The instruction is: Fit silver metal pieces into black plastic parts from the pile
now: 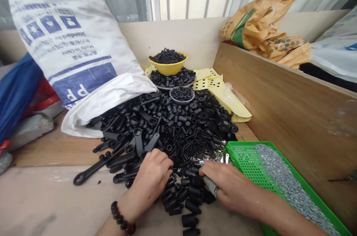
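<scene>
1. Black cylinders (192, 206) are seen in the head view on the counter (58, 198), between left hand (153, 171) and right hand (224, 180), long axes mostly crosswise.
2. Both hands are curled, well apart; whether anything is gripped cannot be told; neither is clearly nearer.

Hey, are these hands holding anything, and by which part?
Can't tell: the left hand and right hand hide any grip on the black parts.

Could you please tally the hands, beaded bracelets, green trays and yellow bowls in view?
Hands: 2 (left hand, right hand)
Beaded bracelet: 1
Green tray: 1
Yellow bowl: 1
Total: 5
</scene>
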### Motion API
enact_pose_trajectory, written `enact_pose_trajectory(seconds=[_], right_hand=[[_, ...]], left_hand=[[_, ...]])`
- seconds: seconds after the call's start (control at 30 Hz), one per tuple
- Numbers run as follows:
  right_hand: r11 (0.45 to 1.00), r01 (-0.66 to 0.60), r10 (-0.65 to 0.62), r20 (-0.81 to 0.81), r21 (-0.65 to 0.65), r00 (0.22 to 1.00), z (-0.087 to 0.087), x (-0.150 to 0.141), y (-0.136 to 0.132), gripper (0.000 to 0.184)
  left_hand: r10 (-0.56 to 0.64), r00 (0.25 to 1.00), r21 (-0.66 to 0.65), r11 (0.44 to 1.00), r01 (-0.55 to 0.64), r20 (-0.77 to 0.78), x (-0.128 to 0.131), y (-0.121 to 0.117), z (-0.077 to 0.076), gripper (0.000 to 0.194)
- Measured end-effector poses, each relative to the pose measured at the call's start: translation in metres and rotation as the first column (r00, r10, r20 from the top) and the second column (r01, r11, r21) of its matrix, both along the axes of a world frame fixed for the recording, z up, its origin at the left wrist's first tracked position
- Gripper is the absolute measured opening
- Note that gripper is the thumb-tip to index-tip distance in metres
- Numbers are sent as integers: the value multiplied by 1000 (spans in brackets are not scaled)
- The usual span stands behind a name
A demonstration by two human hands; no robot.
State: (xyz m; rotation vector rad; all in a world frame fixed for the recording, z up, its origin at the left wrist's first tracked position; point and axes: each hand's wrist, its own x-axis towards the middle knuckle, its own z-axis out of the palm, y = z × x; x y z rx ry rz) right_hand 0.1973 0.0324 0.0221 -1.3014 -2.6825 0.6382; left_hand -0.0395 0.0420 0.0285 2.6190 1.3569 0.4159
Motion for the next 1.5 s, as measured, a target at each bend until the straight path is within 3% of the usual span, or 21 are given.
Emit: enact_pose_trajectory(seconds=[0.13, 0.27, 0.43, 0.53, 0.57, 0.63, 0.7, 0.83, 1.03, 1.17, 1.3, 1.37, 1.5], right_hand=[[999, -16, 17, -44, 43, 999, 5, -7, 6, 42], [998, -13, 15, -30, 64, 999, 7, -16, 10, 40], [996, 3, 0, -28, 91, 1000, 6, -24, 20, 41], [994, -20, 21, -6, 105, 1000, 7, -31, 25, 38], [992, -23, 23, 3, 127, 1000, 8, -34, 25, 34], [979, -20, 18, 12, 203, 1000, 7, -40, 26, 28], [954, -10, 11, -4, 301, 1000, 5, -44, 27, 24], [907, -12, 51, -81, 421, 995, 0, -45, 29, 17], [934, -10, 39, -75, 356, 996, 6, -42, 29, 16], [943, -74, 46, 92, 324, 995, 12, -47, 33, 23], [923, -147, 79, 199, 356, 977, 10, -59, 37, 17], [909, -164, 87, 212, 383, 973, 9, -66, 38, 15], [899, -207, 99, 281, 385, 955, 8, -79, 37, 13]], left_hand=[[-38, 957, 41, 998, 53, -289, 16, 0, -2, 19], [-88, 950, 25, 995, 100, -301, 22, 5, -2, 19], [-31, 999, -105, 994, 30, -15, 15, 16, -3, 25], [79, 976, -199, 979, -38, 202, 14, 23, -2, 26], [158, 932, -277, 959, -66, 325, 15, 25, -2, 25], [347, 770, -461, 884, -77, 536, 19, 27, 0, 22], [479, 622, -583, 811, -43, 619, 24, 27, 2, 18], [577, 493, -660, 751, -6, 652, 27, 26, 7, 15], [631, 410, -700, 714, 25, 658, 21, 26, 7, 16], [606, 449, -664, 747, -35, 657, 9, 27, 8, 14], [459, 727, -511, 842, -174, 510, -9, 20, 12, 13], [415, 825, -467, 858, -214, 385, -15, 13, 14, 15], [424, 859, -477, 841, -256, 287, -19, 1, 12, 13]])
